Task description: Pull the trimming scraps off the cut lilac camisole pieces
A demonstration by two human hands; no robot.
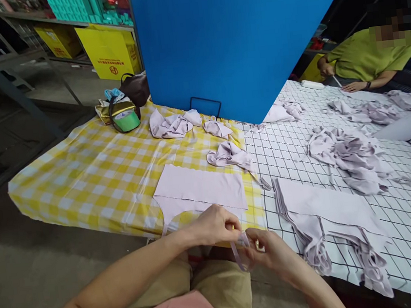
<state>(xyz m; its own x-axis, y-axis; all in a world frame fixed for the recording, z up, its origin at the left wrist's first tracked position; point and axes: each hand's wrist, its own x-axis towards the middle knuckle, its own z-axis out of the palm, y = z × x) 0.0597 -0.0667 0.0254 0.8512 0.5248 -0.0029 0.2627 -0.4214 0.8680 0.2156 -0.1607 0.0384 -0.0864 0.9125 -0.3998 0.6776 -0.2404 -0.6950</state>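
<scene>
A pale lilac garment piece (202, 188) lies flat near the front edge of the yellow checked cloth (97, 170). At that edge, my left hand (218, 225) pinches a thin lilac strap (238, 256). Close on its right, my right hand (265, 248) has its fingers closed on the same strap, slightly blurred. The strap hangs in a loop between both hands, above my lap. A layered stack of lilac pieces (328, 204) lies to the right on the white grid cloth (274, 146), its straps bunched toward me.
Crumpled lilac pieces (348, 153) lie at the right and others (173, 124) farther back. A tall blue panel (223, 39) stands behind. Green tape (126, 120) and a dark bag (136, 88) sit back left. A person in a green top (368, 58) works across the table.
</scene>
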